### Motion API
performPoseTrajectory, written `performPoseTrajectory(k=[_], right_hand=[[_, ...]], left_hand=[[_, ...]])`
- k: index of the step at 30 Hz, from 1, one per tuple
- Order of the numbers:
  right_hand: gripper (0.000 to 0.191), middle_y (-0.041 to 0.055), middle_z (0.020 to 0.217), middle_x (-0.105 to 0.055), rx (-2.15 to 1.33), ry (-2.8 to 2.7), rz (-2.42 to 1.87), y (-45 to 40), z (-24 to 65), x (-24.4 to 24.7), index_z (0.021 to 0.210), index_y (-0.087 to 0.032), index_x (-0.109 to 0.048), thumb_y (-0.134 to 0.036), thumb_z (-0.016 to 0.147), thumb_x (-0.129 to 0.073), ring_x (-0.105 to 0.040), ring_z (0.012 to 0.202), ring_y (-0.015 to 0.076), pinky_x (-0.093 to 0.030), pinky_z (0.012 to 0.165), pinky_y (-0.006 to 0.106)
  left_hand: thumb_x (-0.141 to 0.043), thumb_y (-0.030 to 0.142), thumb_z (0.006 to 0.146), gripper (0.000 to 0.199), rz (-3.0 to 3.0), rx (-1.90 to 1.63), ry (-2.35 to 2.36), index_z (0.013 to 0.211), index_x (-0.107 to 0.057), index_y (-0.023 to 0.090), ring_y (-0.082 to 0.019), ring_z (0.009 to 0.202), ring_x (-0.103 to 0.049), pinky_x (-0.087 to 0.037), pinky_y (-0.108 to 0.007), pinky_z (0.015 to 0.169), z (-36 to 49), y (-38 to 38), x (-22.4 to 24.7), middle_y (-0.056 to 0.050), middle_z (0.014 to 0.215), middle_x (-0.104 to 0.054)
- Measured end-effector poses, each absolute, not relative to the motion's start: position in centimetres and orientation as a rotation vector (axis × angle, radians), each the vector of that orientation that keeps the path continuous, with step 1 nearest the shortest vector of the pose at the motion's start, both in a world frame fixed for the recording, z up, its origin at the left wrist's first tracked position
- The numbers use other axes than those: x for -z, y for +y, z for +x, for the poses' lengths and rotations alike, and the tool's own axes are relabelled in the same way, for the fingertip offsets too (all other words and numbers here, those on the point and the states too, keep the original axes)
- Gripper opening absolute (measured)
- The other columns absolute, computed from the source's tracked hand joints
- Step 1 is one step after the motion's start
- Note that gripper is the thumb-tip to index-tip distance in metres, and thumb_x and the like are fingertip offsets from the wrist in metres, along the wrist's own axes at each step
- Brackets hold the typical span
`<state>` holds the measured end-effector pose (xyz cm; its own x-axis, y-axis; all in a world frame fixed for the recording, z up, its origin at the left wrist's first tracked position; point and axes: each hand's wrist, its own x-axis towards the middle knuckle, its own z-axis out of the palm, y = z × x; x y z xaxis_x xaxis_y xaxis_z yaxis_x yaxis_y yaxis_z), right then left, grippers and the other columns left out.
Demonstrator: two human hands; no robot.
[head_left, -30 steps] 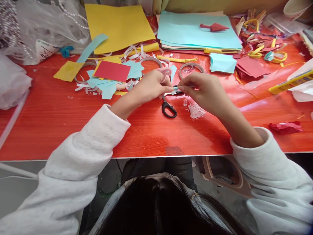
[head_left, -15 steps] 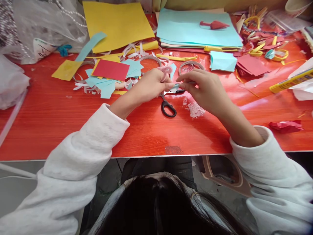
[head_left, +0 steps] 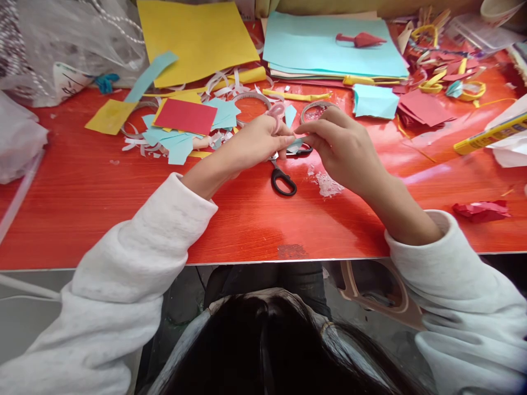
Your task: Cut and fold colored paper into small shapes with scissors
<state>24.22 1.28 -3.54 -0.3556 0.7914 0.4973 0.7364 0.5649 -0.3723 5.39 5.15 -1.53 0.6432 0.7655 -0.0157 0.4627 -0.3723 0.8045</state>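
Between the fingertips of both hands is a small light blue paper piece (head_left: 295,146), pinched from either side. My left hand (head_left: 255,140) is closed on its left end, thumb and fingers pressed together. A pink looped thing (head_left: 276,111) shows just behind those fingers; whether they touch it I cannot tell. My right hand (head_left: 346,145) pinches the paper's right end between thumb and forefinger. Beneath the hands lie scissors with black handles (head_left: 283,182), their blades partly covered. Two rings like tape rolls, one at the left (head_left: 252,96) and one at the right (head_left: 316,105), lie just beyond.
Paper scraps with a red card (head_left: 186,116) lie left of the hands. Farther back are a yellow sheet (head_left: 201,41) and stacked blue sheets (head_left: 313,44). Red paper squares (head_left: 424,112), a yellow tube (head_left: 489,134) and crumpled red paper (head_left: 481,210) are at right.
Both hands keep hold of the blue paper piece near the same spot. The right fingers have shifted slightly, and the paper has turned a little. Nothing else has visibly moved.
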Motion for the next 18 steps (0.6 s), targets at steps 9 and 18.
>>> performPoseTrajectory(k=[9, 18], right_hand=[[0.019, 0.008, 0.092, -0.055, -0.066, -2.206, -1.16, 0.8, 24.13, 3.11, 0.095, -0.028, -0.055, -0.028, 0.096, -0.036, -0.055, 0.083, 0.0229, -0.046, 0.075, 0.039], [0.016, 0.0047, 0.083, -0.061, -0.338, -2.147, -1.251, 1.0, 24.1, 3.01, 0.086, -0.025, -0.062, -0.034, 0.093, -0.051, -0.057, 0.078, 0.0197, -0.046, 0.072, 0.035]], left_hand=[[-0.054, 0.042, 0.087, 0.038, 1.865, -0.406, 0.942, 0.061, -0.047, 0.016, -0.012, 0.071, -0.054, -0.041, -0.03, 0.069, 4.63, 4.96, 0.95, -0.001, 0.061, -0.047], [-0.055, 0.032, 0.085, 0.036, 2.204, -0.498, 1.121, 0.054, -0.04, 0.02, -0.017, 0.076, -0.054, -0.038, -0.033, 0.073, 5.06, 5.04, 0.62, -0.002, 0.063, -0.052]])
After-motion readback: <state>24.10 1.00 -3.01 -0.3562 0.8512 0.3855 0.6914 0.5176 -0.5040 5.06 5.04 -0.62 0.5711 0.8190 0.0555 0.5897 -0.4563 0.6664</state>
